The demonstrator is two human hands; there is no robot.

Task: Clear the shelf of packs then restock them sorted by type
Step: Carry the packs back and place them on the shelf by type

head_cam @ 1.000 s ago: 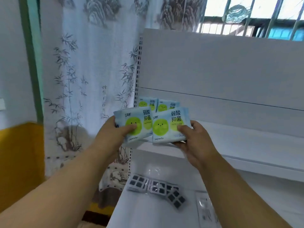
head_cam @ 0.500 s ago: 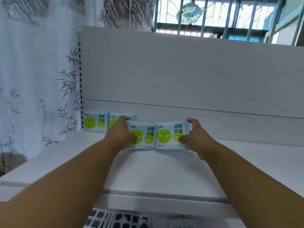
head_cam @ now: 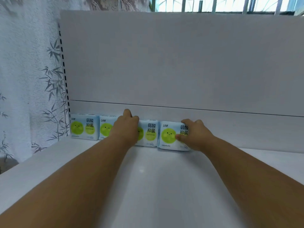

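- My left hand (head_cam: 126, 129) is draped over the top of the third pack (head_cam: 148, 133) in the row, fingers curled over its back edge. My right hand (head_cam: 195, 134) has the fourth pack (head_cam: 171, 136) pinched, thumb on the front and fingers over the top.
- All four packs stand upright in a line at the back of the shelf (head_cam: 148, 178), against the back panel (head_cam: 164, 63). The first pack (head_cam: 83, 127) sits at the far left and the second pack (head_cam: 105, 130) is right beside it, half hidden by my wrist.
- Handling-wise, these look like soft plastic-wrapped packs, probably light and squishy, with film that's likely a bit slick. Grabbing across the top edge with a thumb on the face seems the way to go, no hard squeeze needed. They're thin, so I'd guess they tip easily unless they lean on each other or the panel.
- They're all the same blue and green design, so sorted by type so far.
- The shelf is smooth white and slightly glossy, so packs should slide on it.
- Room: a bamboo print curtain (head_cam: 29, 79) on the left and a barred window (head_cam: 222, 4) above the panel.
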